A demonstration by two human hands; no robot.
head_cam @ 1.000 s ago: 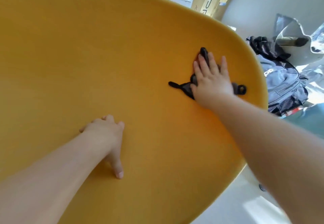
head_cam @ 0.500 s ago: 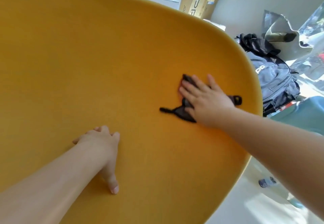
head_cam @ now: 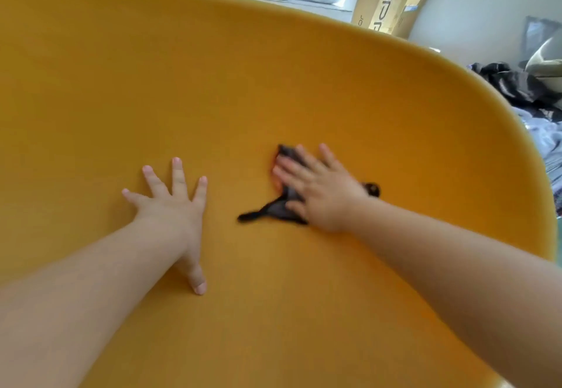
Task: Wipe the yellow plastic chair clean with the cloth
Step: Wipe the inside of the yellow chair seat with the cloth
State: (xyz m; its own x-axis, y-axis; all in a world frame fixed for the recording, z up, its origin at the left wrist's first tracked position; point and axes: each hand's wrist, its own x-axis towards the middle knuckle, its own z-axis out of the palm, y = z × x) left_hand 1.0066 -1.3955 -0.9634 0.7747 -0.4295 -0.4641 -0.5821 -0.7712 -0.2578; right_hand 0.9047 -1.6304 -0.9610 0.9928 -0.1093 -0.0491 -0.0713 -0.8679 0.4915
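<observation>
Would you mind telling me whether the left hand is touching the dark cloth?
No, the left hand lies flat with fingers spread on the bare yellow chair, apart from the cloth under the right hand.

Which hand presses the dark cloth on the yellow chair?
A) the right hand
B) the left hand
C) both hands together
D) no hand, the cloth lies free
A: the right hand lies flat with straight fingers on the dark cloth, while the left hand rests spread on the bare yellow chair, apart from the cloth.
</observation>
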